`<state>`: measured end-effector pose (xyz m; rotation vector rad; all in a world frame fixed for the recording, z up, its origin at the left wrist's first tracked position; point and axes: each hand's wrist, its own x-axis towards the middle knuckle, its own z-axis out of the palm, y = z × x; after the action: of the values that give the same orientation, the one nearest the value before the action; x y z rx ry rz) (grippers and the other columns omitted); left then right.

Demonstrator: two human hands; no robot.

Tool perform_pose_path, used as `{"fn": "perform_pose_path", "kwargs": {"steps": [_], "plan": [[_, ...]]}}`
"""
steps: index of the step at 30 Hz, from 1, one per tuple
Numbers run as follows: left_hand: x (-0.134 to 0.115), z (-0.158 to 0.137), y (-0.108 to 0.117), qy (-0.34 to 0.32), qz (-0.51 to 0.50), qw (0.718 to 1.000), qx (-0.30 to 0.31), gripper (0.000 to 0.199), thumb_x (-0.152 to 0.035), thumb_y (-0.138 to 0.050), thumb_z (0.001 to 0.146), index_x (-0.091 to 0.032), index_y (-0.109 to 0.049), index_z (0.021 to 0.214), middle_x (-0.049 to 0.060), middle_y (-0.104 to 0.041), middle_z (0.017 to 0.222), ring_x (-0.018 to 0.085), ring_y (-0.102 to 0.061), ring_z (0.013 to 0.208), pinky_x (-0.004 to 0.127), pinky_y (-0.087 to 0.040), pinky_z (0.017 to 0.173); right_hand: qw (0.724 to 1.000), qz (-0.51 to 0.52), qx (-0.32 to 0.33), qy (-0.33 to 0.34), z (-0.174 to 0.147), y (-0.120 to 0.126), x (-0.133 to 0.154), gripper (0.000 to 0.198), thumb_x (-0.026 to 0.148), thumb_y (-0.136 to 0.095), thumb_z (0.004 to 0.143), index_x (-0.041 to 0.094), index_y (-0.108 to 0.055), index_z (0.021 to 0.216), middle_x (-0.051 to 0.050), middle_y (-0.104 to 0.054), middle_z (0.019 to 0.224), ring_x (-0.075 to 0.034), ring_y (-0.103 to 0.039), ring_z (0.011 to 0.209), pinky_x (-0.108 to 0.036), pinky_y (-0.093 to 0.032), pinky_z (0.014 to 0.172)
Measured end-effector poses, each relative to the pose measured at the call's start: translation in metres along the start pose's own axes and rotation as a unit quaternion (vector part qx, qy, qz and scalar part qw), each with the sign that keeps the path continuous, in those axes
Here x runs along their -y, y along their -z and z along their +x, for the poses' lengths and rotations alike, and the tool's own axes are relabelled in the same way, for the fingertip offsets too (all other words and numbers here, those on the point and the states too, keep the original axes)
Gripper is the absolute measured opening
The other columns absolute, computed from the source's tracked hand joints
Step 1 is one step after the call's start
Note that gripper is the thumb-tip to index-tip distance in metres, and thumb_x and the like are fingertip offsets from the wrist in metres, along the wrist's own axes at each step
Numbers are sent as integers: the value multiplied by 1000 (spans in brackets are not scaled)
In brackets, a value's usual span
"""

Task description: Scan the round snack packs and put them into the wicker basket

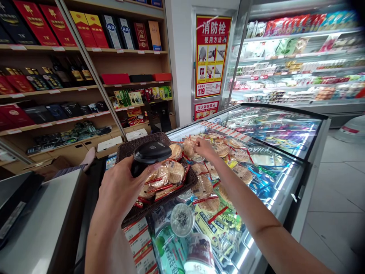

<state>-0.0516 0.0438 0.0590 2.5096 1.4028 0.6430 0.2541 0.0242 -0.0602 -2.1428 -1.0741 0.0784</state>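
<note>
My left hand [121,184] is wrapped round a black handheld barcode scanner [152,151], held over a dark brown wicker basket [125,150]. In the basket lie clear-wrapped round flat biscuits [173,173] with red-edged packaging. Reaching out ahead, my right hand [205,148] has its fingers closed at a wrapped round biscuit [190,149], beyond the basket's right side. More packets of the same kind [203,186] are spread over the glass top of a chest freezer [282,182]. The scanner's lower part is hidden by my left hand.
Frozen goods, including a tub [199,253] and a round clear-lidded cup [182,219], show through the freezer glass. A pale counter [54,213] stands at the left. Shelves of boxed goods [137,57] line the back, with a refrigerated display [296,64] at the right.
</note>
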Motion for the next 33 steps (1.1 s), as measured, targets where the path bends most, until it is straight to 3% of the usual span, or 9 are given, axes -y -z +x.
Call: {"fn": "perform_pose_path", "kwargs": {"steps": [4, 8, 11, 18, 26, 33], "plan": [[-1, 1, 0, -2, -3, 1000, -4, 42, -69, -52, 76, -28, -59, 69, 9, -72, 79, 35, -66, 84, 38, -42, 64, 994, 72, -79, -17, -5, 31, 8, 12, 30, -59, 86, 22, -54, 79, -2, -65, 75, -20, -64, 81, -31, -49, 77], [0, 2, -1, -11, -5, 1000, -2, 42, -67, -52, 77, -27, -61, 71, 8, -71, 75, 32, -66, 79, 35, -41, 62, 956, 291, -35, 0, -20, 42, 26, 21, 37, -62, 85, 22, -48, 79, 1, -64, 69, -16, -68, 70, -29, -53, 68], [0, 2, -2, 2, 3, 1000, 11, 50, -73, -50, 76, -25, -64, 75, 6, -68, 71, 29, -63, 72, 32, -38, 57, 926, 378, 1, 11, -31, 44, 40, 29, 42, -67, 81, 22, -48, 77, 2, -64, 67, -15, -68, 66, -26, -54, 64], [0, 2, -2, 21, 3, 1000, -3, 54, -75, -50, 76, -25, -68, 84, 7, -70, 77, 30, -65, 79, 31, -37, 56, 912, 409, -9, 33, -45, 59, 53, 41, 55, -72, 75, 21, -49, 78, 0, -66, 68, -15, -68, 66, -27, -55, 64], [-2, -2, -1, -3, -11, 999, -37, 51, -73, -49, 79, -25, -66, 84, 7, -72, 82, 30, -66, 81, 32, -39, 59, 902, 420, 75, 63, -69, 68, 77, 34, 47, -72, 78, 21, -49, 74, -2, -68, 67, -15, -66, 63, -30, -56, 63], [0, -3, 3, 31, -13, 998, -43, 52, -75, -48, 78, -26, -64, 82, 8, -71, 88, 33, -65, 89, 34, -40, 63, 894, 436, 99, 37, -56, 40, 68, 31, 42, -73, 80, 20, -51, 75, 0, -68, 68, -14, -68, 63, -28, -58, 66]]}}
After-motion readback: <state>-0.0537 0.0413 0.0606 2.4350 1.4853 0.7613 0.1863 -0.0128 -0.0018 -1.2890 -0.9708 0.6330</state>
